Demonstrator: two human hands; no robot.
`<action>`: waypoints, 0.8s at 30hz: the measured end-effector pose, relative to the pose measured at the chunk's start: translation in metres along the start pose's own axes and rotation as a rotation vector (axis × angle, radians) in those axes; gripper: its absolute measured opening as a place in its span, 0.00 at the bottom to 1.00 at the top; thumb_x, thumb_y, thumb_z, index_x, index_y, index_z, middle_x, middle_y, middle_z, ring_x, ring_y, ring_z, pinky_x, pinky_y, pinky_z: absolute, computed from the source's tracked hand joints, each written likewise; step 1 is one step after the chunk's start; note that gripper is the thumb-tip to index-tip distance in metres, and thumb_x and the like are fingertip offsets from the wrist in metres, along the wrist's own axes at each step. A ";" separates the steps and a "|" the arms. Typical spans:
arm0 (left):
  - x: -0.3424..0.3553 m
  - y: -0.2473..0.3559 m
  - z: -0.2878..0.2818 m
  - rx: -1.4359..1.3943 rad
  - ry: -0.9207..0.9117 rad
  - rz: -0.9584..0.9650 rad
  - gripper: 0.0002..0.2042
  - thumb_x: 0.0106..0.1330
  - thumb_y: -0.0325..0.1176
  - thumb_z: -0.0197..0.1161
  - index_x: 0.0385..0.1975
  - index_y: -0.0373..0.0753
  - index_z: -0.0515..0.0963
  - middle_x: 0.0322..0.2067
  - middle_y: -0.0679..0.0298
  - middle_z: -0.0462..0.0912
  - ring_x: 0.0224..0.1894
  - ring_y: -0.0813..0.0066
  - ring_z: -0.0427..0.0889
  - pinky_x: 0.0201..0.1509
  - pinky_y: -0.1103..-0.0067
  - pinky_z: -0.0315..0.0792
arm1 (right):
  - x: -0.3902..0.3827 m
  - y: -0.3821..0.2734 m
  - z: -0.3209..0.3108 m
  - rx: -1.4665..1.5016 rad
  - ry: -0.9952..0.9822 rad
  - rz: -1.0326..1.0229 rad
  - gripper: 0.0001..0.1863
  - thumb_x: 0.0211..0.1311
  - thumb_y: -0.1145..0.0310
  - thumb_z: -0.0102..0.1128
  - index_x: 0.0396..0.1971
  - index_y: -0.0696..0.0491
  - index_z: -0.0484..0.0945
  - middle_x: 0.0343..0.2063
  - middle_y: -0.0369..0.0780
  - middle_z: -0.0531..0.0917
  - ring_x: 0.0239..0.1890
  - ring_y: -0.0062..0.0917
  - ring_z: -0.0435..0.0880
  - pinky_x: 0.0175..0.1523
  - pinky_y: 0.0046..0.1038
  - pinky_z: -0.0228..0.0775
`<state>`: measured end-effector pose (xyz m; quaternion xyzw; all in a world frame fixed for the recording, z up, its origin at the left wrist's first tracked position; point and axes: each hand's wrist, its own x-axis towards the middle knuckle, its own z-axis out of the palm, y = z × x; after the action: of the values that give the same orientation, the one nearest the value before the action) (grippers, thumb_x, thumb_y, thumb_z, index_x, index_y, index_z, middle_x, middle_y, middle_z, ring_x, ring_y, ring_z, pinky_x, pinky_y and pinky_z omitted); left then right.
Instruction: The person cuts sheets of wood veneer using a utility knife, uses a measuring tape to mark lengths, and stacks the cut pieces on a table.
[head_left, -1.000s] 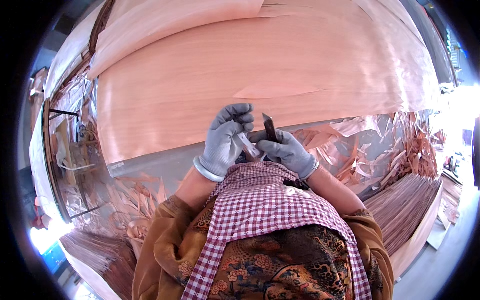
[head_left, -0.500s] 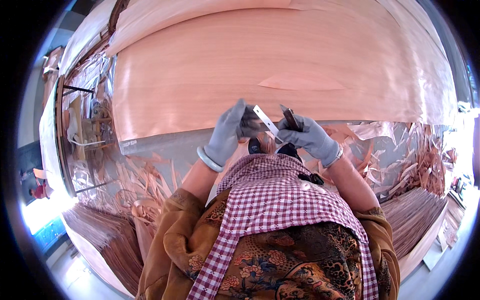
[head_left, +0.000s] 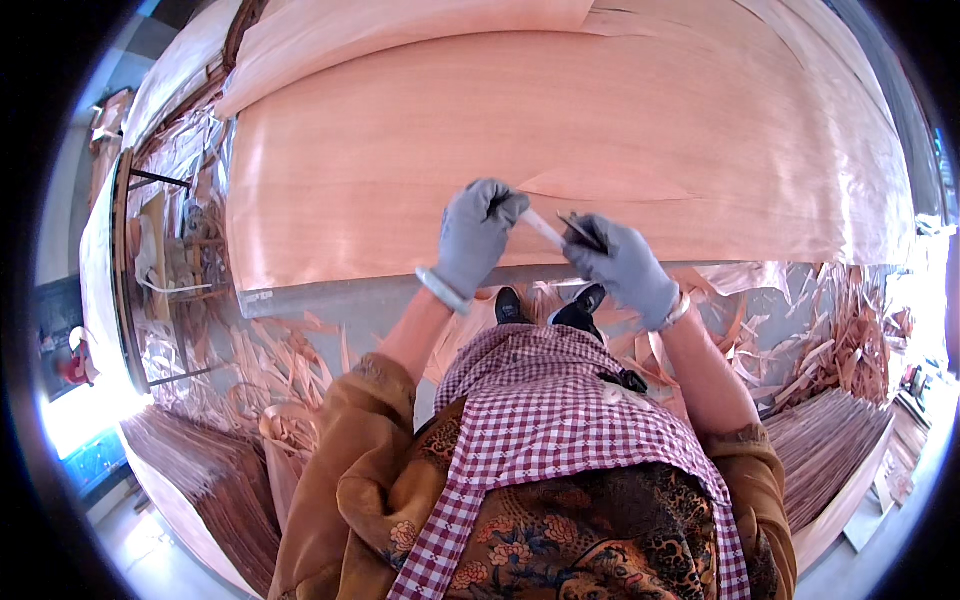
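My left hand (head_left: 478, 232), in a grey glove, is raised over the near edge of a wide pinkish-tan wood veneer sheet (head_left: 400, 150). Its fingers are closed on one end of a narrow white strip of tape (head_left: 543, 229). The strip slants down to my gloved right hand (head_left: 625, 265), whose fingers are closed at its other end. In that same right hand is a small dark-handled knife (head_left: 585, 235), its tip showing above the fingers. A leaf-shaped slit or patch (head_left: 610, 182) lies in the veneer just beyond my hands.
Torn veneer strips (head_left: 285, 375) litter the floor on both sides of my feet. Stacked veneer sheets stand at lower left (head_left: 215, 480) and lower right (head_left: 830, 450). A metal-framed rack (head_left: 125, 260) is at the left. Another sheet (head_left: 400, 35) overlaps at the far side.
My left hand has moved a little right and up, and its fingers have closed on the strip's upper end. My right hand has shifted slightly right, still gripping the knife.
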<state>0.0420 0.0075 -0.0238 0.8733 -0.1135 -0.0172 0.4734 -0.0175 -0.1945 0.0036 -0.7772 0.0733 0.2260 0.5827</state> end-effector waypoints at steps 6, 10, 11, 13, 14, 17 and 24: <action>0.042 -0.023 0.022 0.459 0.054 0.132 0.07 0.54 0.36 0.65 0.22 0.41 0.78 0.25 0.63 0.78 0.34 0.61 0.73 0.40 0.67 0.66 | 0.053 0.018 -0.004 0.017 0.098 0.120 0.10 0.56 0.66 0.61 0.30 0.57 0.74 0.17 0.37 0.75 0.16 0.21 0.75 0.23 0.25 0.68; 0.037 -0.038 0.028 0.492 0.071 0.101 0.07 0.56 0.37 0.63 0.31 0.44 0.79 0.33 0.62 0.79 0.41 0.60 0.73 0.46 0.65 0.66 | 0.062 0.012 0.002 -0.140 0.090 0.171 0.11 0.55 0.66 0.62 0.30 0.58 0.74 0.17 0.38 0.76 0.17 0.21 0.77 0.24 0.24 0.69; 0.032 -0.047 0.028 0.467 0.097 0.109 0.09 0.56 0.38 0.63 0.35 0.45 0.79 0.37 0.61 0.80 0.44 0.59 0.73 0.48 0.65 0.65 | 0.059 0.007 0.004 -0.183 0.094 0.185 0.11 0.55 0.66 0.62 0.30 0.58 0.73 0.17 0.38 0.76 0.17 0.22 0.77 0.24 0.25 0.69; 0.028 -0.051 0.027 0.475 0.083 0.252 0.14 0.58 0.39 0.61 0.44 0.48 0.77 0.45 0.60 0.78 0.51 0.59 0.72 0.54 0.64 0.64 | 0.059 0.001 0.002 -0.209 0.112 0.186 0.12 0.54 0.66 0.62 0.30 0.58 0.73 0.18 0.39 0.76 0.18 0.22 0.77 0.24 0.25 0.70; 0.020 -0.049 0.027 0.507 0.037 0.381 0.17 0.58 0.40 0.60 0.48 0.49 0.75 0.49 0.60 0.76 0.54 0.59 0.71 0.57 0.63 0.62 | 0.059 0.005 0.000 -0.190 0.123 0.181 0.12 0.54 0.65 0.62 0.31 0.58 0.73 0.18 0.39 0.77 0.18 0.22 0.77 0.24 0.25 0.70; 0.003 -0.038 0.018 0.616 -0.185 0.504 0.22 0.59 0.43 0.59 0.55 0.49 0.72 0.57 0.60 0.71 0.60 0.59 0.67 0.63 0.63 0.58 | 0.056 0.008 0.001 -0.201 0.156 0.180 0.13 0.54 0.64 0.62 0.31 0.59 0.74 0.18 0.42 0.77 0.19 0.27 0.79 0.26 0.28 0.71; 0.005 -0.020 0.005 0.710 -0.337 0.505 0.24 0.59 0.45 0.58 0.58 0.49 0.70 0.59 0.61 0.68 0.61 0.58 0.65 0.63 0.61 0.58 | 0.027 0.011 0.014 -0.431 0.071 -0.005 0.11 0.58 0.66 0.58 0.28 0.59 0.74 0.19 0.43 0.79 0.21 0.30 0.79 0.28 0.28 0.71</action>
<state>0.0498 0.0129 -0.0430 0.9113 -0.3969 -0.0032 0.1097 -0.0015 -0.1805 -0.0204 -0.8915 0.0420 0.2076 0.4005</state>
